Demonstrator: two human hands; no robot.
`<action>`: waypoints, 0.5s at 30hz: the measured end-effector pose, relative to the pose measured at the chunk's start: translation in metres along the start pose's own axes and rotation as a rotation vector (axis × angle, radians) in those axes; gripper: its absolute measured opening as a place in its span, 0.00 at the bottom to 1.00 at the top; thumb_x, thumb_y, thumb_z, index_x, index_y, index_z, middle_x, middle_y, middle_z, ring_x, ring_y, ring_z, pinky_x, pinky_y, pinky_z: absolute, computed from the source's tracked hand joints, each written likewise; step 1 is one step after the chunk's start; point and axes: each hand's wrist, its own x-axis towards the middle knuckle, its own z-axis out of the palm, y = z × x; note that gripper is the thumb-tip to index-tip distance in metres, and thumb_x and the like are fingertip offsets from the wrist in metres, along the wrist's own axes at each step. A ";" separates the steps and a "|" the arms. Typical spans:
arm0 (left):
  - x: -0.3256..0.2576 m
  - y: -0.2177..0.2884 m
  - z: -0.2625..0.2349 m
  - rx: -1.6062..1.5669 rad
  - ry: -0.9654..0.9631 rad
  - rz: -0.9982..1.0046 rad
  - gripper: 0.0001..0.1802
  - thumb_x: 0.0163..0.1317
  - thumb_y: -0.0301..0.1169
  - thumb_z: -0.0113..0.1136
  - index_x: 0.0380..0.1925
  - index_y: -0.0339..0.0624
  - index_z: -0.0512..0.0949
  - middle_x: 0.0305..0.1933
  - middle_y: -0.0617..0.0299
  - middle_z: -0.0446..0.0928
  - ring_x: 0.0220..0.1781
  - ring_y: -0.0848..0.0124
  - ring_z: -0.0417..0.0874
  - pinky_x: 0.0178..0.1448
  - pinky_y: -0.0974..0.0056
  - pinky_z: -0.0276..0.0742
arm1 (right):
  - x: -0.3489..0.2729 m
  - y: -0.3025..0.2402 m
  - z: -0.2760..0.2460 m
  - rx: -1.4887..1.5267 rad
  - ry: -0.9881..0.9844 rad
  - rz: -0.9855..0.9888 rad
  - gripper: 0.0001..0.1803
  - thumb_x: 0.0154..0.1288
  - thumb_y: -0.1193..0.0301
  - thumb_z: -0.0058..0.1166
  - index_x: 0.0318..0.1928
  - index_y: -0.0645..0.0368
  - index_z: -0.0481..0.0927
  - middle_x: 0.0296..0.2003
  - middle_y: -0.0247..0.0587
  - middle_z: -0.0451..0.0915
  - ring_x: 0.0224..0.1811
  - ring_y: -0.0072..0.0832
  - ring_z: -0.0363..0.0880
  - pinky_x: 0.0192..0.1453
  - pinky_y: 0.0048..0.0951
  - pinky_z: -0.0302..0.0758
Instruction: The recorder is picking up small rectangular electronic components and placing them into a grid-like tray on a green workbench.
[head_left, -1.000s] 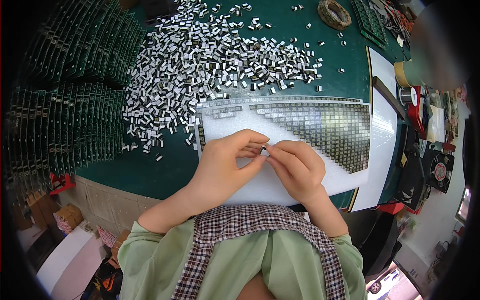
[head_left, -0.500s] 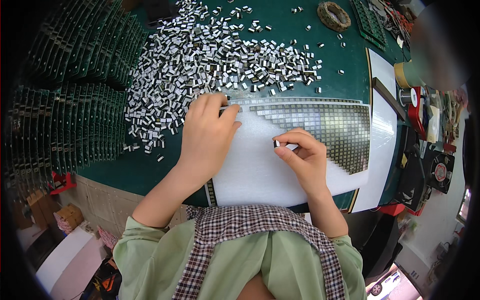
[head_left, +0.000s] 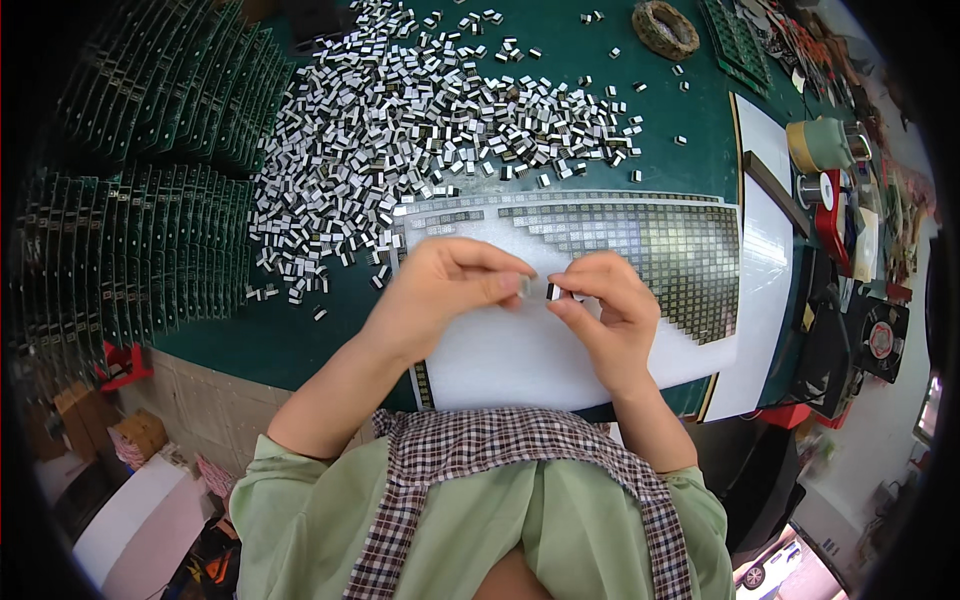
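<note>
Head — left hand [head_left: 432, 298] nearer right hand [head_left: 616, 318]

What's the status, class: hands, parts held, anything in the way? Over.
Left hand: pinching pale piece, blurred. Right hand: pinching black-and-white block. Piece and block close but apart; nothing visible between.

An electronics workshop, by the look of it: rows of green circuit boards [head_left: 140, 250], loose small parts [head_left: 370, 140] heaped on the desk [head_left: 260, 345], a wire spool [head_left: 814, 190] and a fan [head_left: 881, 343].
</note>
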 end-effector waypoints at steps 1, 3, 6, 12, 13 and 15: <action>-0.001 -0.006 0.002 -0.251 -0.105 -0.182 0.10 0.59 0.25 0.59 0.39 0.31 0.79 0.35 0.60 0.80 0.35 0.75 0.80 0.42 0.71 0.76 | 0.000 -0.001 0.000 -0.049 0.007 -0.074 0.13 0.47 0.81 0.64 0.37 0.59 0.83 0.32 0.36 0.77 0.33 0.21 0.75 0.33 0.19 0.73; -0.001 -0.011 0.006 -0.321 -0.092 -0.216 0.10 0.58 0.26 0.61 0.39 0.32 0.80 0.32 0.58 0.80 0.33 0.75 0.80 0.42 0.72 0.77 | 0.001 -0.003 0.002 -0.066 -0.002 -0.096 0.14 0.47 0.81 0.64 0.38 0.59 0.83 0.32 0.36 0.76 0.32 0.21 0.75 0.32 0.19 0.73; 0.000 -0.014 0.006 -0.395 -0.118 -0.196 0.10 0.58 0.26 0.61 0.39 0.32 0.80 0.33 0.58 0.80 0.34 0.75 0.80 0.42 0.71 0.77 | 0.000 -0.002 0.001 -0.068 -0.011 -0.113 0.14 0.47 0.81 0.63 0.38 0.58 0.84 0.32 0.35 0.76 0.31 0.21 0.75 0.30 0.19 0.73; 0.001 -0.013 0.010 -0.383 -0.128 -0.201 0.10 0.59 0.26 0.60 0.38 0.31 0.79 0.33 0.58 0.80 0.34 0.75 0.80 0.42 0.71 0.77 | -0.001 -0.001 0.002 -0.031 -0.012 -0.093 0.14 0.47 0.81 0.64 0.39 0.58 0.84 0.31 0.35 0.76 0.30 0.20 0.75 0.30 0.19 0.73; 0.001 -0.014 0.010 -0.368 -0.137 -0.197 0.10 0.59 0.26 0.60 0.39 0.31 0.79 0.34 0.58 0.80 0.33 0.75 0.80 0.42 0.71 0.77 | -0.001 -0.001 0.002 -0.025 -0.013 -0.091 0.14 0.47 0.81 0.64 0.38 0.58 0.84 0.31 0.35 0.76 0.30 0.20 0.75 0.29 0.19 0.73; 0.001 -0.014 0.010 -0.352 -0.145 -0.192 0.10 0.59 0.25 0.60 0.39 0.31 0.79 0.34 0.58 0.80 0.33 0.75 0.80 0.42 0.72 0.77 | -0.001 -0.002 0.002 -0.026 -0.017 -0.089 0.14 0.47 0.81 0.64 0.38 0.58 0.84 0.31 0.35 0.76 0.30 0.20 0.75 0.29 0.19 0.73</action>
